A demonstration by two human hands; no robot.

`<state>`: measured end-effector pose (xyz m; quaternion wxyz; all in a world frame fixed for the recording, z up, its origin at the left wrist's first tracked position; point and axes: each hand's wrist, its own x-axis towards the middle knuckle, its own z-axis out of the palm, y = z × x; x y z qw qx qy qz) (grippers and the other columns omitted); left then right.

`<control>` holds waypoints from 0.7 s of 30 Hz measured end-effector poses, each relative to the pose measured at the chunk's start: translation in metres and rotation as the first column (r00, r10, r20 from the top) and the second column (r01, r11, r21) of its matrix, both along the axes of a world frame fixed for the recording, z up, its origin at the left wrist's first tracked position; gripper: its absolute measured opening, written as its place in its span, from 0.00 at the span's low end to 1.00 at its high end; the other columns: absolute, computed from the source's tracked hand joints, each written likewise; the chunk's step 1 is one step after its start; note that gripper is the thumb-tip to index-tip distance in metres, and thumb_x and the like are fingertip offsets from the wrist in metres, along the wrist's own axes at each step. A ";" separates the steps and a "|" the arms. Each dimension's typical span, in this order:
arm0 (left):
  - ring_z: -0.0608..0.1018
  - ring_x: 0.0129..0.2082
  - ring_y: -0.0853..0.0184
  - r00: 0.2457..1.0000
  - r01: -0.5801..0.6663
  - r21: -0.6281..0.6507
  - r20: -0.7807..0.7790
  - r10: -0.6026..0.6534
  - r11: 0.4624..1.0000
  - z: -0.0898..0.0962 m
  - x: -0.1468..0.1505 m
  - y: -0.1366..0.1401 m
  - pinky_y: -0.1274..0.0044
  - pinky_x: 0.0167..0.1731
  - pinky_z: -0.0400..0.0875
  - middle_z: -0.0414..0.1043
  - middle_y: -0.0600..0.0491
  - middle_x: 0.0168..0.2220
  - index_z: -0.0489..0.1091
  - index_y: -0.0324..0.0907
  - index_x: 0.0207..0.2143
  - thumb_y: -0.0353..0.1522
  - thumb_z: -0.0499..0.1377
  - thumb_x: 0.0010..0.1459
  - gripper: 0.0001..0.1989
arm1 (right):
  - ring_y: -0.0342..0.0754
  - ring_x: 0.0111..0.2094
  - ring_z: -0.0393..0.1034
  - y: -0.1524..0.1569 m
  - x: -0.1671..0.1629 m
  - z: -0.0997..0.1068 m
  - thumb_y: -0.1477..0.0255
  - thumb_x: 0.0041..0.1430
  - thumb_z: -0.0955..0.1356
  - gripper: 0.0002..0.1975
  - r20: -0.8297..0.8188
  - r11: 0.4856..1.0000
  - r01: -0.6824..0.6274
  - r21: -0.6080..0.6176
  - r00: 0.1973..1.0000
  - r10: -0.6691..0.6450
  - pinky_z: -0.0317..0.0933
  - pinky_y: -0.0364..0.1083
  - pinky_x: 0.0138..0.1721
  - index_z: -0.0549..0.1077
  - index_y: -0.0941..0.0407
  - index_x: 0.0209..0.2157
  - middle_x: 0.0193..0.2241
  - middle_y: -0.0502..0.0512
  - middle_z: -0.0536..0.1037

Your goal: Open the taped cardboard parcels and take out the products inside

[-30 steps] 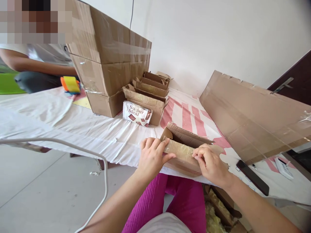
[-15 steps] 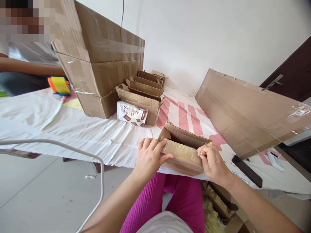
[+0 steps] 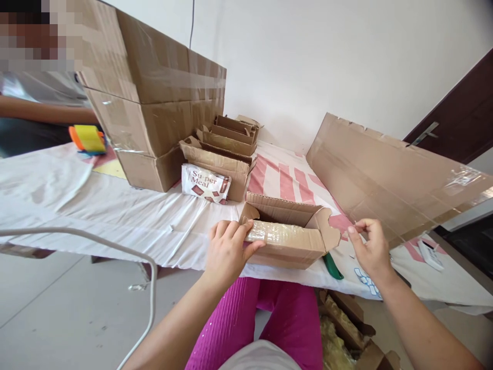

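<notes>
The left hand (image 3: 229, 249) pinches the left end of an open carton (image 3: 285, 257), thumb on the front, fingers over the taped top edge. The right hand (image 3: 373, 252) hangs just beyond the carton's right end, apart from its flap (image 3: 329, 231), thumb and forefinger curled close; I cannot tell whether that grip holds any tape. So the carton lies between the 2 hands, its long axis running from 1 to the other, the left nearer because it touches. The carton's floor is hidden from me. A green object (image 3: 332, 267), partly covered, pokes out left of the right grip. Behind the right wrist something dark (image 3: 401, 279) barely shows. Beyond the left grip, on the desk (image 3: 154, 216), stands a white packet (image 3: 205, 183); farther off, a co-worker's arm (image 3: 46, 109) is cut off by stacked boxes (image 3: 165, 128).
</notes>
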<state>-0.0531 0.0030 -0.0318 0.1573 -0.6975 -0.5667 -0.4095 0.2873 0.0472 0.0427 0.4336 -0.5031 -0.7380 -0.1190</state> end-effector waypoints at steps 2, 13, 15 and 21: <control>0.70 0.37 0.56 1.000 0.025 0.014 -0.002 -0.025 1.000 0.001 0.005 -0.003 0.66 0.39 0.61 0.72 0.47 0.32 0.72 0.37 0.47 0.50 0.53 0.60 0.27 | 0.48 0.32 0.68 0.000 -0.009 0.013 0.63 0.58 0.68 0.10 -0.061 0.997 -0.062 0.035 0.996 0.064 0.63 0.49 0.36 0.66 0.54 0.33 0.29 0.51 0.70; 0.73 0.43 0.58 0.896 0.310 0.206 0.262 -0.358 0.928 0.001 0.005 -0.022 0.65 0.45 0.64 0.74 0.51 0.33 0.66 0.43 0.50 0.33 0.57 0.62 0.14 | 0.44 0.30 0.67 0.018 -0.068 0.038 0.73 0.61 0.65 0.03 0.211 0.867 -0.334 -0.369 0.879 0.428 0.62 0.44 0.32 0.69 0.54 0.32 0.32 0.51 0.70; 0.76 0.36 0.63 0.793 0.393 0.222 0.409 -0.451 0.892 0.000 0.001 -0.022 0.69 0.40 0.69 0.74 0.51 0.34 0.62 0.43 0.54 0.34 0.53 0.65 0.16 | 0.43 0.29 0.67 0.012 -0.071 0.035 0.73 0.61 0.66 0.03 0.249 0.809 -0.319 -0.494 0.839 0.483 0.62 0.44 0.31 0.70 0.54 0.32 0.32 0.51 0.71; 0.78 0.32 0.67 0.811 0.475 0.052 0.361 -0.460 0.878 0.027 -0.010 -0.017 0.76 0.33 0.70 0.75 0.53 0.32 0.69 0.43 0.42 0.32 0.56 0.63 0.06 | 0.45 0.34 0.69 -0.002 -0.073 0.035 0.73 0.61 0.67 0.02 0.357 0.801 -0.246 -0.546 0.796 0.489 0.61 0.44 0.34 0.70 0.54 0.33 0.33 0.52 0.72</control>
